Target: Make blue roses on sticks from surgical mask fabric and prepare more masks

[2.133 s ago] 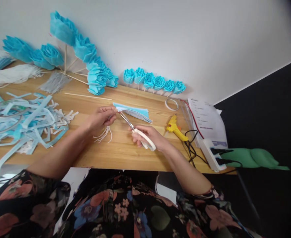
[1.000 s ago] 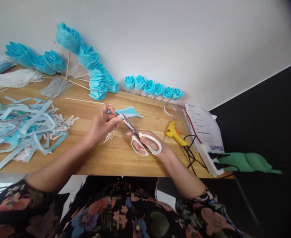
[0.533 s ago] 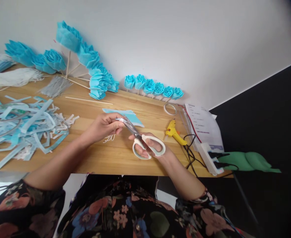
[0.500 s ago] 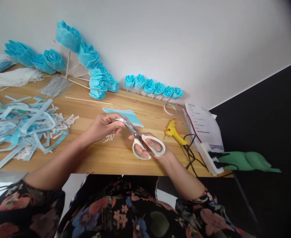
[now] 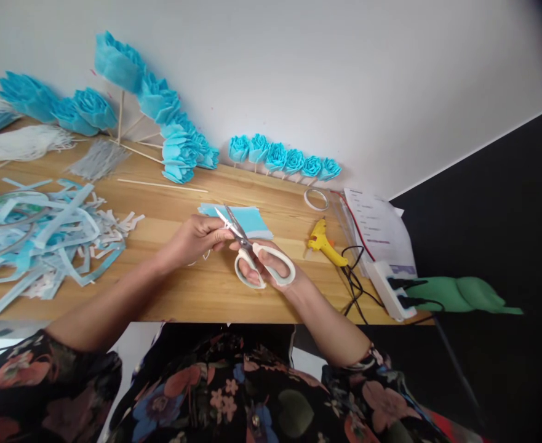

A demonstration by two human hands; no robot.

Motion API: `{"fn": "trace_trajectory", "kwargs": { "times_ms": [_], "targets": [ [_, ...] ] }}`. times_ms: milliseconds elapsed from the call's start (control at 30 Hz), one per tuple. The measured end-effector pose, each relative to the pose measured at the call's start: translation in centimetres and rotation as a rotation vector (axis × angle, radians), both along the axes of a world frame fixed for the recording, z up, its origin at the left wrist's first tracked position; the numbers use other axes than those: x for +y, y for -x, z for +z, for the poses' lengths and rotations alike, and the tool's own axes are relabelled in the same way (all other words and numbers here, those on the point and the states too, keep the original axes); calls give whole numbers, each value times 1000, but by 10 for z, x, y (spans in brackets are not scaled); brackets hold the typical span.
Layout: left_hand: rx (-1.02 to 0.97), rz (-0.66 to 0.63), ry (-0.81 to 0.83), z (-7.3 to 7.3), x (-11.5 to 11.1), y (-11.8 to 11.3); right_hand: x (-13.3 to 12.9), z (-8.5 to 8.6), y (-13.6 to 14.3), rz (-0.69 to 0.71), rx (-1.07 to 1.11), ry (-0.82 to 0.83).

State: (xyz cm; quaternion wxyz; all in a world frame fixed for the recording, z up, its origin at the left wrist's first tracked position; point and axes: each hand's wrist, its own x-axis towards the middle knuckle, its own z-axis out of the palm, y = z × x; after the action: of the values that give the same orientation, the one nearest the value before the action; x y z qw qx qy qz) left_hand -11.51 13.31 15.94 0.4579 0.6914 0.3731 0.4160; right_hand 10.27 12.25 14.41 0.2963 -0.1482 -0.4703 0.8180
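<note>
My right hand (image 5: 268, 264) is closed around the white handles of the scissors (image 5: 243, 243), thumb and fingers through the loops. Their blades are a little apart and point up and left. Just left of them, my left hand (image 5: 201, 237) pinches a small white piece (image 5: 228, 225) beside the blades; its exact shape is hard to make out. Behind the blades lies a stack of light blue sheets (image 5: 252, 221) on the wooden table (image 5: 160, 301). Thin white strings (image 5: 206, 254) show beneath my left hand.
Blue paper flowers (image 5: 178, 154) on sticks lean on the wall, with smaller ones (image 5: 293, 161) further right. Blue and white strips (image 5: 67, 227) are heaped at left. At right are a tape roll (image 5: 315, 199), a yellow glue gun (image 5: 325, 243), cables and a power strip (image 5: 390, 292).
The scissors and my right hand have moved left, and the blades now cross beside the white piece. My left hand still pinches it, slightly lower and further right.
</note>
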Motion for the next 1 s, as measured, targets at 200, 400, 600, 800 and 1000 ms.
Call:
{"fn": "trace_trajectory", "kwargs": {
  "times_ms": [200,400,600,800,1000],
  "targets": [
    [12,79,-11,-1,2,0,-1,8,18,-56,-51,229],
    [-10,34,-13,-3,5,0,-8,15,15,-59,-35,358],
    [54,-5,-45,-5,10,3,-17,12,6,-83,-76,387],
    [68,-7,-85,-11,7,1,-26,11,4,-119,-63,337],
    [92,94,-130,-16,3,-1,-23,16,21,-141,-40,391]
  ]
}}
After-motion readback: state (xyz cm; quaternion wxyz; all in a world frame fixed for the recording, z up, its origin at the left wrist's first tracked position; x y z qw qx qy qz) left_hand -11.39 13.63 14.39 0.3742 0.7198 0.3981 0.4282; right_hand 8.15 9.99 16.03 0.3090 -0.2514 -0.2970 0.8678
